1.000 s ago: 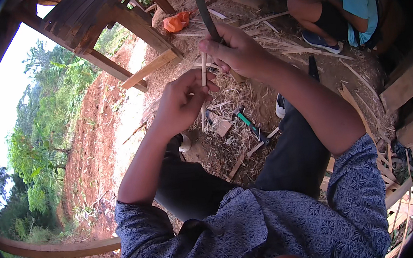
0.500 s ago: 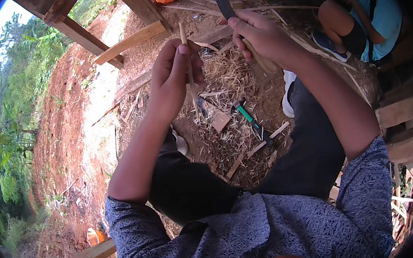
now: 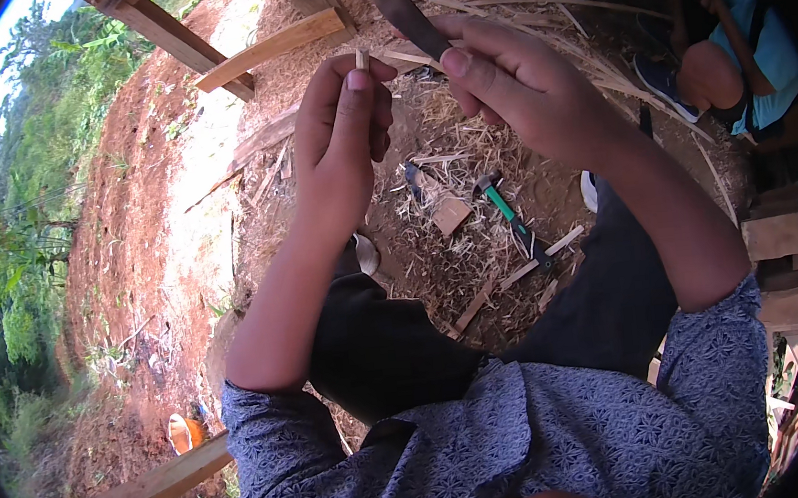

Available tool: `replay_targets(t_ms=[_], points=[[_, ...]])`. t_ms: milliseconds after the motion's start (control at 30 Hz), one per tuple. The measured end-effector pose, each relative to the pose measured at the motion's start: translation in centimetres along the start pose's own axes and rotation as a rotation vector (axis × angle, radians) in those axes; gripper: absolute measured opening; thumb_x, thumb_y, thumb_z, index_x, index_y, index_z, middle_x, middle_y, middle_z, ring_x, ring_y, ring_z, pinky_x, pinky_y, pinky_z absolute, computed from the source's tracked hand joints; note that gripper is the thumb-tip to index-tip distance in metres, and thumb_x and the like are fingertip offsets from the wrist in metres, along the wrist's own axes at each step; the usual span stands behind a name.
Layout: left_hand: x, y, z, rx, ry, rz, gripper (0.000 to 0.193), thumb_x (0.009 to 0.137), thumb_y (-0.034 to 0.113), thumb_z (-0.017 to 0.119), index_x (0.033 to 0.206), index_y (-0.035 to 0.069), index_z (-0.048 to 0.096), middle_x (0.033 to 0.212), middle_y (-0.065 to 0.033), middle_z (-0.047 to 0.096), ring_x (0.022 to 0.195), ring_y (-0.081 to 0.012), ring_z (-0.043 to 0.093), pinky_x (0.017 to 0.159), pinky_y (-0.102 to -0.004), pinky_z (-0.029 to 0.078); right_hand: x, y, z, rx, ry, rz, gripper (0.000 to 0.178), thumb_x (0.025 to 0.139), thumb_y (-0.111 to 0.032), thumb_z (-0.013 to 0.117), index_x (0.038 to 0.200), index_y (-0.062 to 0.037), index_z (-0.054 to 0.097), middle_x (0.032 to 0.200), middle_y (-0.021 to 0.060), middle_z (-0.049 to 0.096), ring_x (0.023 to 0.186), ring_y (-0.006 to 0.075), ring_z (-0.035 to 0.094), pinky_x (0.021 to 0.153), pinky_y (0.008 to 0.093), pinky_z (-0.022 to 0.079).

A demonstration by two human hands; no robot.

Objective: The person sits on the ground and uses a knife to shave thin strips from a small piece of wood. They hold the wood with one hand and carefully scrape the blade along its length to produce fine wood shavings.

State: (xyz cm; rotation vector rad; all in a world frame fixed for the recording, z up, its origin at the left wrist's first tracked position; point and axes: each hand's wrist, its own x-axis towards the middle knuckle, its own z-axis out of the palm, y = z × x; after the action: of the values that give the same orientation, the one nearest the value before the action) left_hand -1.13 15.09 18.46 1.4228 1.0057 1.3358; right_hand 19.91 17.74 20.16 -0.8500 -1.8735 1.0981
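Observation:
My left hand (image 3: 338, 130) is closed around a thin wooden stick (image 3: 361, 59), pinched between thumb and fingers. Only its pale upper end shows above the thumb; the fingers hide the rest. In my right hand (image 3: 537, 82) is a knife (image 3: 403, 10) with a broad, dark, curved blade. The blade points up and to the left, a little to the right of the stick and apart from it. My fingers wrap the knife's handle, which is mostly hidden.
Between my feet, a hammer (image 3: 503, 206) with a green and black handle and a small wooden block (image 3: 450, 214) lie among wood shavings. A person in a blue top (image 3: 774, 50) sits at the far right. Long wood strips (image 3: 529, 1) lie ahead; a timber frame (image 3: 274, 48) stands far left.
The stick has gone from upright with much of its length showing to only its end showing. The knife has come nearer my left hand, its blade tilting further left.

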Motion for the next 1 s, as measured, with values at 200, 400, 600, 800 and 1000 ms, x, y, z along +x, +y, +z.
replay_targets(t_ms=[200,400,600,800,1000], points=[[-0.8,0.0,1.0,-0.07,-0.069,-0.053,0.033,0.11,0.033,0.047,0.115,0.003,0.059,0.073,0.003,0.045,0.057,-0.0052,0.038,0.05,-0.0236,0.029,-0.4,-0.4,0.0,-0.022,0.04,-0.038,0.027,0.105,-0.027,0.062,0.125,-0.0097,0.059,0.077,0.0001,0.062,0.071,0.0067,0.059,0.064,0.0275,0.047],[-1.2,-0.3,1.7,-0.07,-0.086,-0.024,0.036,0.111,0.037,0.045,0.111,0.003,0.057,0.071,0.0054,0.04,0.054,-0.0038,0.034,0.048,-0.0224,0.026,-0.7,0.1,-0.1,-0.184,0.034,-0.188,0.023,0.101,-0.023,0.068,0.119,-0.0108,0.063,0.077,0.0009,0.066,0.069,0.0061,0.061,0.061,0.028,0.045],[-1.5,-0.5,1.7,-0.063,-0.142,0.027,0.04,0.111,0.043,0.045,0.115,0.004,0.054,0.072,0.0061,0.039,0.054,-0.0029,0.034,0.047,-0.022,0.025,-0.6,0.2,0.1,-0.225,0.067,-0.259,0.019,0.097,-0.016,0.072,0.114,-0.0098,0.065,0.077,0.0014,0.069,0.066,0.0049,0.059,0.057,0.0262,0.042],[-1.7,-0.9,1.5,0.029,-0.176,0.11,0.04,0.111,0.042,0.048,0.116,0.003,0.056,0.076,0.0065,0.045,0.06,-0.002,0.038,0.052,-0.0217,0.028,-0.8,-0.8,-0.4,-0.177,-0.011,-0.117,0.023,0.097,-0.011,0.074,0.118,-0.0094,0.066,0.095,-0.0014,0.067,0.087,0.0048,0.063,0.075,0.0241,0.051],[-1.5,-1.3,1.1,0.037,-0.175,0.104,0.03,0.112,0.03,0.051,0.116,0.002,0.061,0.085,0.004,0.054,0.075,-0.0039,0.045,0.065,-0.0236,0.037,-0.8,0.1,-0.5,-0.181,-0.001,-0.175,0.021,0.096,-0.011,0.075,0.115,-0.0085,0.067,0.098,-0.0022,0.066,0.087,0.0036,0.061,0.073,0.0223,0.049]])
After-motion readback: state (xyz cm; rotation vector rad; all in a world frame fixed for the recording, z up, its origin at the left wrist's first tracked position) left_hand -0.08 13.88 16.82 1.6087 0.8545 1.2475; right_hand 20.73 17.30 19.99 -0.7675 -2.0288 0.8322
